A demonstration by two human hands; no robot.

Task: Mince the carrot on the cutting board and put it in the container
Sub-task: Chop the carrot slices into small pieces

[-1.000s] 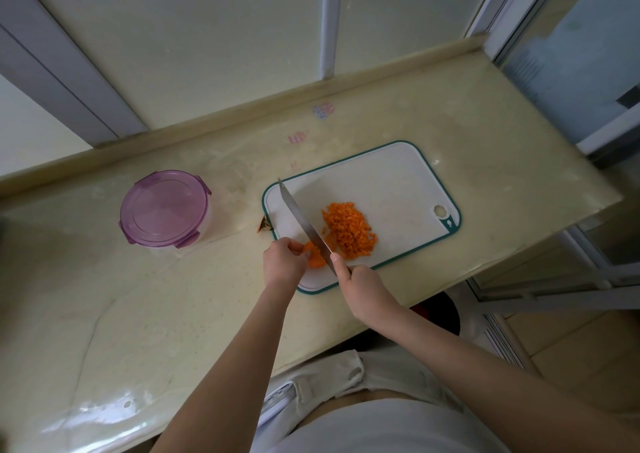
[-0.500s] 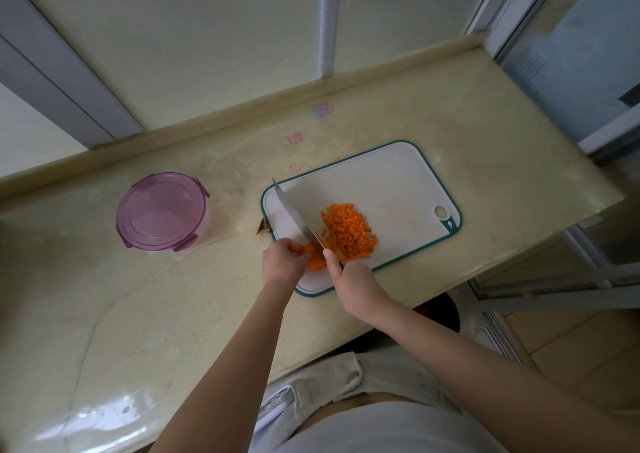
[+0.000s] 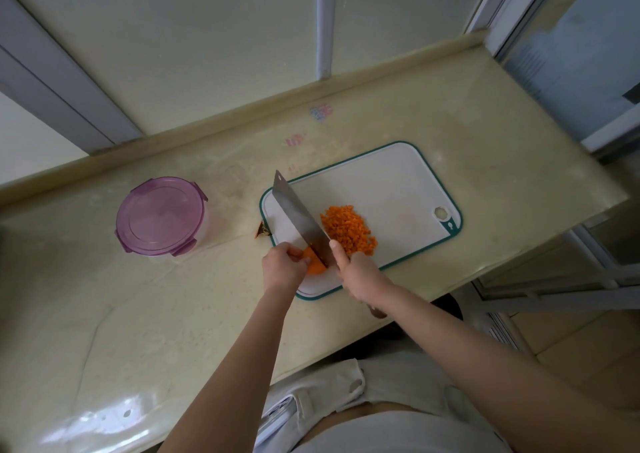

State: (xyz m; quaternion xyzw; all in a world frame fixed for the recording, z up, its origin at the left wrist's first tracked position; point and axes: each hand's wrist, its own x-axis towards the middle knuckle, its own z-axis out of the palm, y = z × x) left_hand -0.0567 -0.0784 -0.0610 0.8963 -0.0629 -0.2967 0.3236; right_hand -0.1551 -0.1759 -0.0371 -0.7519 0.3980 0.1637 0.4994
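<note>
A white cutting board [image 3: 388, 179] with a teal rim lies on the counter. On its middle sits a heap of minced carrot [image 3: 348, 228]. At the board's near left corner my left hand [image 3: 283, 266] pinches an uncut carrot piece [image 3: 313, 265]. My right hand [image 3: 360, 274] grips the handle of a cleaver [image 3: 298, 217], forefinger laid along the blade. The blade stands tilted over the carrot piece, its tip raised toward the wall. A round container [image 3: 161, 215] with a purple clip lid stands left of the board, lid on.
A small brown carrot scrap [image 3: 261, 233] lies on the beige counter [image 3: 519, 148] just left of the board. A low ledge and window frames run along the back. The counter's front edge is near my body; its right end drops off to the floor.
The cleaver's tip has lifted and swung toward the left, showing more of the blade's flat side. My left hand stays on the carrot piece.
</note>
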